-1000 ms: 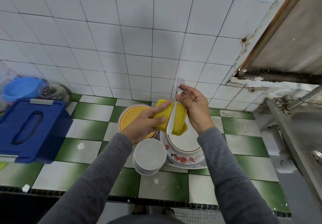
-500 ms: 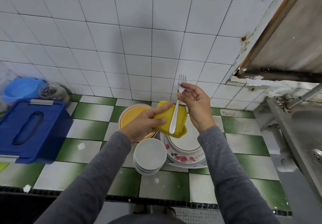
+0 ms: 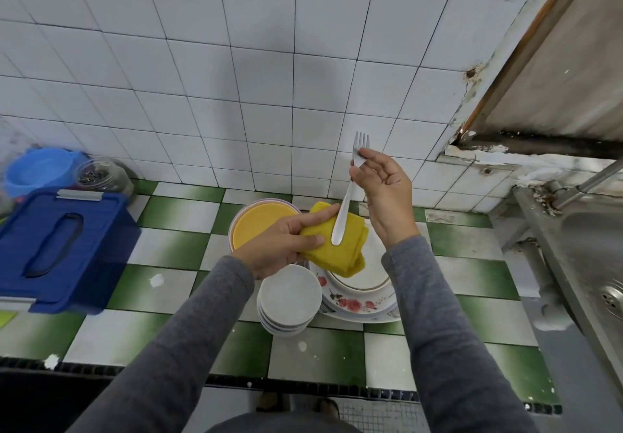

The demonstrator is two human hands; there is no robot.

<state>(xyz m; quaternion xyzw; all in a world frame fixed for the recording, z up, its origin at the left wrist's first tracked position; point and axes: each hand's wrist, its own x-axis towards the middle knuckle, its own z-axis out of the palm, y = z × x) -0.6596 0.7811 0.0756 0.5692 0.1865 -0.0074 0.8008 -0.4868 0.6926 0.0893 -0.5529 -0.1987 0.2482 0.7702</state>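
Right hand [image 3: 381, 193] pinches fork [image 3: 347, 196] upright; left hand [image 3: 286, 244] grips yellow cloth [image 3: 340, 250] against fork handle

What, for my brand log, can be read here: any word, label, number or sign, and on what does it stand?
None: no readable text anywhere in this view.
Fork, pinched by the right hand: no stamp visible.
Yellow cloth, gripped by the left hand: plain.
Blue box lid: no label.
Flowered plate: rose pattern only.
Jar: too blurred to tell.
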